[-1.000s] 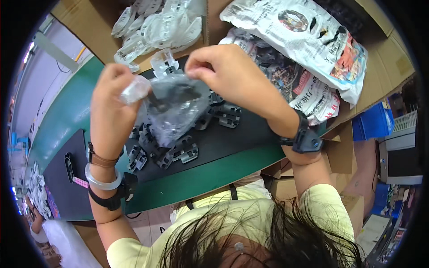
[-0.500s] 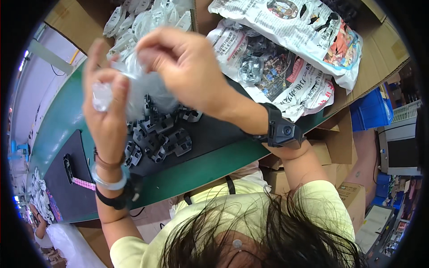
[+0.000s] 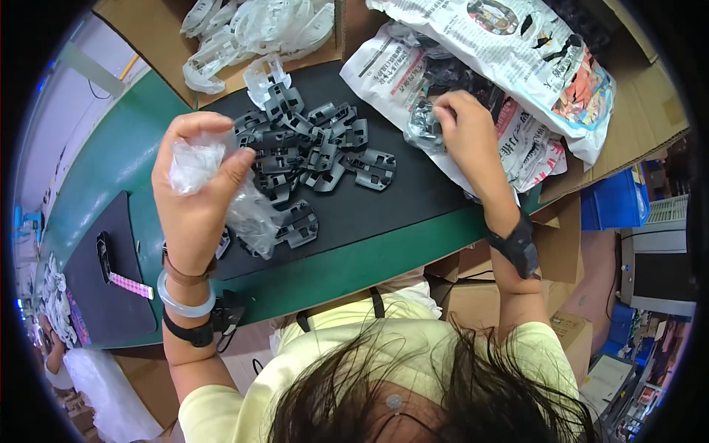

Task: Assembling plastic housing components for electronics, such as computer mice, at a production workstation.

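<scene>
My left hand (image 3: 193, 214) is curled around crumpled clear plastic bags (image 3: 255, 223), part of which hangs down beside the thumb. Just right of it, a heap of dark grey moulded plastic parts (image 3: 323, 151) lies on a black mat (image 3: 354, 218). Over at the right, my right hand (image 3: 468, 134) pinches a clear-wrapped dark part (image 3: 422, 124) at the mouth of a white printed sack (image 3: 384, 68). What its fingertips grip is partly hidden by the hand. A whitish translucent wrapped piece (image 3: 266, 80) lies at the heap's far edge.
A carton (image 3: 164, 37) at the far left holds several white bagged pieces (image 3: 277, 29). Another printed sack (image 3: 532, 66) lies in a large carton (image 3: 650, 122) at the far right. On the green table's left side, a dark narrow case (image 3: 104, 255) with a pink checked strip (image 3: 131, 286) rests.
My right hand has moved away from my left hand to the wrapped part by the sack. My left hand still holds plastic, now lower, and the heap of grey parts is more exposed.
</scene>
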Action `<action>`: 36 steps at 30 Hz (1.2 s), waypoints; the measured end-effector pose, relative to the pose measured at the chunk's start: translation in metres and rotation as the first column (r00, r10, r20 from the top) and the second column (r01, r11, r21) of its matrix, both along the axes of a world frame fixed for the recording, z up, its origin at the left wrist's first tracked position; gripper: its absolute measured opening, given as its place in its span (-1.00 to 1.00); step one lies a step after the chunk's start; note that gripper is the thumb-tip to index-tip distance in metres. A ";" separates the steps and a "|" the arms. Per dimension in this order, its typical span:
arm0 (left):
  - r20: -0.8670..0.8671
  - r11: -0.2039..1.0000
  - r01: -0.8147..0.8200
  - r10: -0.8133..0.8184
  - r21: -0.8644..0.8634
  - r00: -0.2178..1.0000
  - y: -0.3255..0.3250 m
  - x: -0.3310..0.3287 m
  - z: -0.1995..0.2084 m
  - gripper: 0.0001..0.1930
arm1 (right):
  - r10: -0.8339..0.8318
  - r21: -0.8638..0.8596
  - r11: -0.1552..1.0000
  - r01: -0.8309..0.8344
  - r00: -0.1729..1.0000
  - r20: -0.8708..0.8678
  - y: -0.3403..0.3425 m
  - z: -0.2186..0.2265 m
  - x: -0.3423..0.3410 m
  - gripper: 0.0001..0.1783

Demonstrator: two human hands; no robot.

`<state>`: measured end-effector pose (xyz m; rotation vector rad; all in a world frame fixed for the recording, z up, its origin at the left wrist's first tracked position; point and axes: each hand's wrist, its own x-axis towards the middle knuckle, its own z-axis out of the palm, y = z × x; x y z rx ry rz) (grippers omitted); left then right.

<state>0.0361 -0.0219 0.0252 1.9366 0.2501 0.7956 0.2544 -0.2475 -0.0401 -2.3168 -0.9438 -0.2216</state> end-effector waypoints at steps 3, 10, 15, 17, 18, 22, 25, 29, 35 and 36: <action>0.066 0.976 0.062 -0.049 -0.207 0.997 -0.014 0.006 0.011 -0.73 | 0.141 0.100 0.984 -0.148 0.987 0.072 -0.011 -0.009 -0.018 -0.77; 0.124 0.923 0.281 -0.256 -0.265 0.959 -0.017 0.018 -0.004 -0.72 | 0.211 0.542 0.840 -0.018 0.931 -0.297 0.017 0.024 -0.043 -0.91; 0.131 0.937 0.301 -0.281 -0.176 0.951 -0.044 0.061 -0.010 -0.53 | 0.710 0.859 0.511 0.028 0.550 -0.441 0.046 0.050 -0.058 -0.87; -0.007 0.944 0.274 -0.280 -0.184 0.960 -0.033 0.051 -0.008 -0.59 | 0.816 0.894 0.404 0.194 0.365 -0.448 0.053 0.048 -0.058 -0.83; -0.091 0.924 0.263 -0.298 -0.276 0.950 -0.028 0.048 -0.009 -0.64 | 0.827 0.887 0.387 0.251 0.332 -0.454 0.055 0.045 -0.055 -0.80; -0.095 0.839 0.205 -0.290 -0.504 0.952 -0.014 0.039 -0.018 -0.84 | 0.802 0.837 0.487 0.248 0.251 -0.542 0.040 0.041 -0.064 -0.66; 0.004 0.667 0.181 -0.258 -0.723 0.966 -0.023 0.034 -0.022 -0.88 | 0.702 0.752 0.636 0.173 0.275 -0.657 0.037 0.024 -0.074 -0.65; -0.185 0.754 0.260 -0.449 -0.603 0.874 -0.014 0.017 -0.031 -0.78 | 0.619 0.668 0.744 -0.015 0.391 -0.681 0.038 0.032 -0.068 -0.82; -0.255 0.776 0.612 -0.567 0.155 0.783 0.029 0.052 -0.002 -0.52 | 0.727 0.235 0.674 -0.700 0.685 -0.042 0.055 0.051 -0.070 -0.60; -0.333 0.777 0.616 -0.550 0.132 0.766 0.024 0.056 0.003 -0.63 | 0.697 0.161 0.709 -0.687 0.717 -0.013 0.054 0.051 -0.062 -0.75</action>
